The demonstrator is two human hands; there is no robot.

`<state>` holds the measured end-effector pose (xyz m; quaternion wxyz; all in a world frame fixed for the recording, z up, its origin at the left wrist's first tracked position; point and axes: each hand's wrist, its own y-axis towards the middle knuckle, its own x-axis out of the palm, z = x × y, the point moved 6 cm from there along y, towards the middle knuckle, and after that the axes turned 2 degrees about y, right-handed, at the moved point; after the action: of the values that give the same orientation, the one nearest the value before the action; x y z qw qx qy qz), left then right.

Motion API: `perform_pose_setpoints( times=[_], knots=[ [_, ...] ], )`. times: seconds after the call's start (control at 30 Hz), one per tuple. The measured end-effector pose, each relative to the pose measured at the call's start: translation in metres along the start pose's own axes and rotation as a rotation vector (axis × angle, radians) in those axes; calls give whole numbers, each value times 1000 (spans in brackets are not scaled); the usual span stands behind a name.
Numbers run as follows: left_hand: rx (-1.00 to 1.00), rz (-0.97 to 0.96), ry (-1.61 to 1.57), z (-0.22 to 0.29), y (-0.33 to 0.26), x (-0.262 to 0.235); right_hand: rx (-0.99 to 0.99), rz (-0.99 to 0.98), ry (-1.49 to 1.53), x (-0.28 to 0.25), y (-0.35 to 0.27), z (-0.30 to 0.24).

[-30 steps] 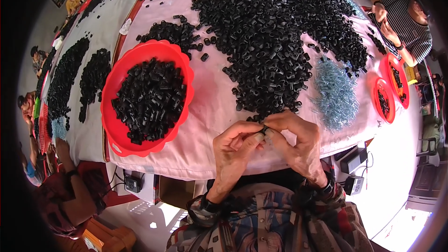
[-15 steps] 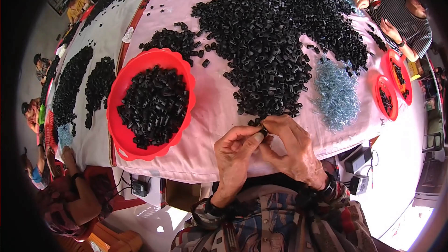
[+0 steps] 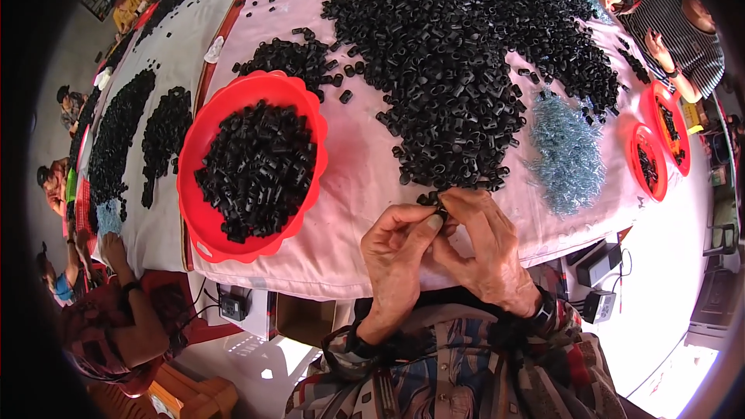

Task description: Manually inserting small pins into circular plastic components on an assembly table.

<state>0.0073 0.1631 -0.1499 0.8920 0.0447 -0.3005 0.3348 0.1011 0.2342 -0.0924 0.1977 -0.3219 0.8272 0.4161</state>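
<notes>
Small black plastic cylindrical piece (image 3: 436, 202): pinched between the fingertips of both hands at the near edge of the pink-covered table (image 3: 372, 186); it sits at the very tips, just beside the large heap of loose black plastic pieces (image 3: 458, 62). Left hand (image 3: 397, 252): thumb and forefinger closed on the piece from the left. Right hand (image 3: 485, 248): fingers curled over, gripping the same piece from the right and above; the two hands touch. Round red plastic basin filled with black pieces (image 3: 252, 167): left of the hands, well apart. Pile of pale blue-grey metal screws (image 3: 566, 151): right of the heap, near the right hand.
</notes>
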Motion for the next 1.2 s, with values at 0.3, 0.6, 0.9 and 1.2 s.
perform_pose_setpoints(
  times=[0.3, 0.6, 0.9, 1.2],
  knots=[
    [26, 31, 58, 2, -1, -2, -165, 16, -168, 7, -2, -9],
    [15, 8, -20, 3, 1, -2, -14, -1, -17, 3, 3, 2],
    [121, 38, 330, 25, -12, -8, 130, -2, 166, -15, -5, 15],
    [633, 545, 870, 132, -5, -55, 318, 50, 336, -16, -26, 46]
  ],
)
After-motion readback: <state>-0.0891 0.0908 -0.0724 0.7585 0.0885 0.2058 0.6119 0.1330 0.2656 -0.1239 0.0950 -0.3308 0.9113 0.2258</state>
